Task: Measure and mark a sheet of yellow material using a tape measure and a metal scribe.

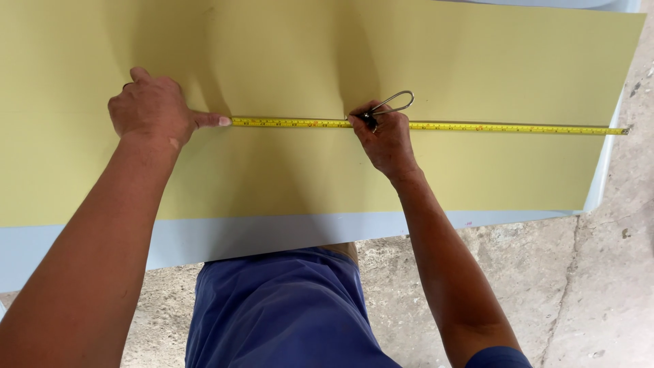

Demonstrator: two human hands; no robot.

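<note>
1. The yellow measuring tape (436, 125) is what I'm working with. It lies flat and straight across the upper middle of the yellow sheet (286, 54), running from my left fingertip out to the sheet's right edge, where its small end hook sits right at the corner of the material.

2. As I judge it, the tape is already pulled out, hooked at the far edge and pressed down, so the measuring line is set. I see no drawn line or cut on the sheet along the tape, so the marking itself looks not yet done.

3. My left hand (153, 109) is mostly curled into a fist, with one finger stretched out and pressing the tape's near end down onto the sheet. It clamps nothing else that I can see.

4. My right hand (385, 140) sits on the tape about midway along it, fingers pinched closed around a small dark tool (370, 120) with a bright metal wire loop (395, 102) sticking up and to the right. The tip seems to meet the tape's edge, though I cannot tell exactly what kind of tool it is.

5. The yellow sheet lies smooth, with faint shadows, on a pale blue sheet (272, 235) that shows along the near and right edges.

6. Below is rough concrete floor (586, 286), and my blue clothing (272, 313) shows at the bottom.
</note>
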